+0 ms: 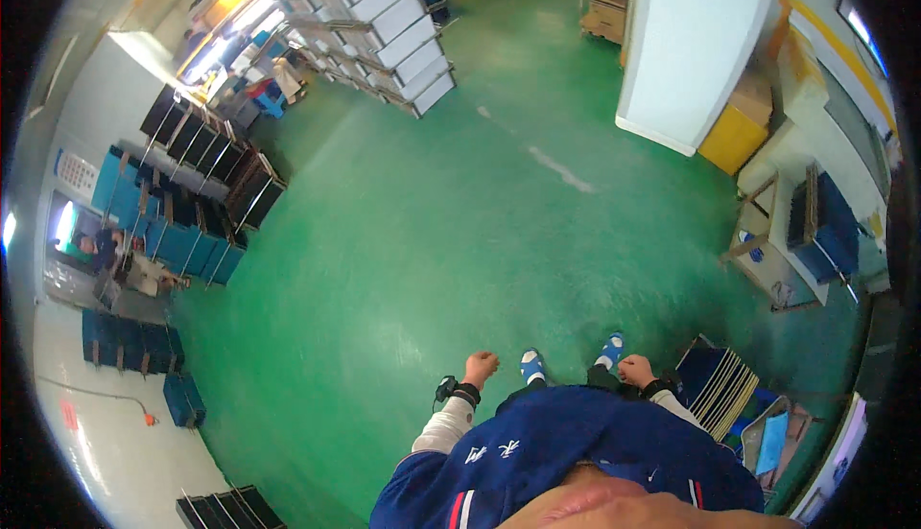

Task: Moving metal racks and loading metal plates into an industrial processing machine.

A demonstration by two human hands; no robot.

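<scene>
My left hand [481, 369] hangs in front of me over the green floor, its fingers curled in, with nothing visible in it. A black strap with a small dark device [445, 390] is round that wrist. My right hand [635, 371] is also loosely curled beside my body, and nothing shows in it; a dark band [656, 389] circles its wrist. Neither hand touches any object. Nearest to the right hand is a stack of dark blue trays with pale edges [721, 390] at the lower right. My feet in blue-and-white footwear [532, 366] stand between the hands.
Green floor [422, 232] stretches ahead. Tall stacks of white boxes [403, 40] stand at the back, near a white pillar [696, 40]. Blue crates [182, 232] line the left side, with a person [106, 246] beside them. A wooden-framed stand [782, 260] is at right.
</scene>
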